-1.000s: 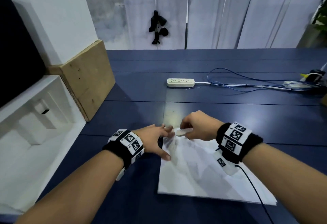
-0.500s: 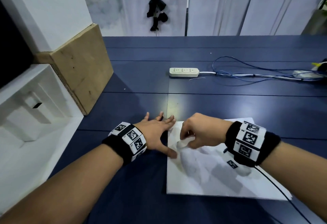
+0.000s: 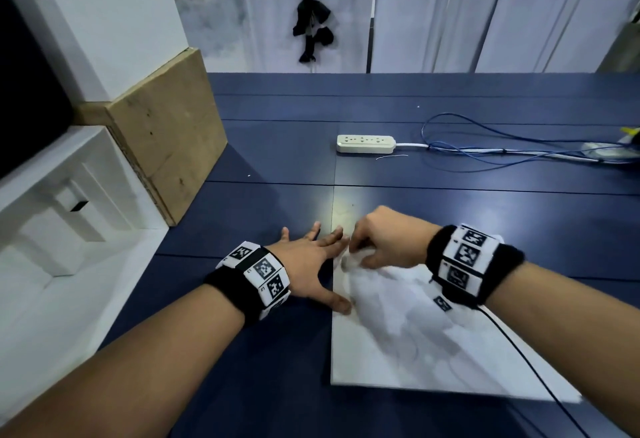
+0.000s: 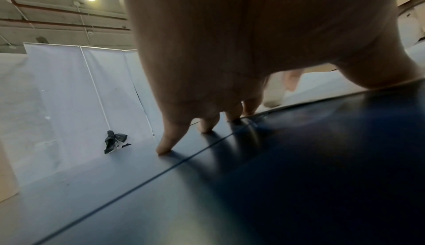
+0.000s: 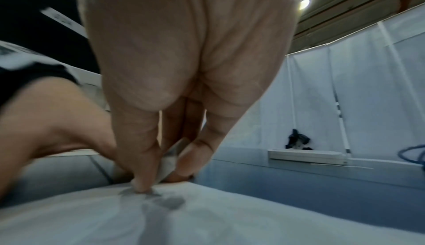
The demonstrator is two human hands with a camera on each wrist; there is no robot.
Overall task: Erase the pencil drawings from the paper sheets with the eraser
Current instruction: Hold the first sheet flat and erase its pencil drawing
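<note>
Paper (image 3: 433,351) lies on the near right part of the blue desk (image 3: 277,167), and the rubbing happens at its far left corner. The right hand (image 3: 384,240) pinches the white eraser (image 5: 169,160) between thumb and fingertips and bears its lower end down on the sheet, where a grey smudge (image 5: 170,200) shows just beside the thumb tip. The left hand (image 3: 308,264) lies flat with fingers spread and straight; most of it rests on the desk left of the sheet, and only the thumb tip and perhaps one fingertip reach the paper's left edge.

That thin hold is the main risk, in my judgement: a hard stroke toward the near side could drag the sheet or buckle and crease the corner. Rubbing so close to the edge could also catch it and tear it. Pressing on loose graphite may smear it wider instead of lifting it. How many sheets lie there I cannot tell.
</note>
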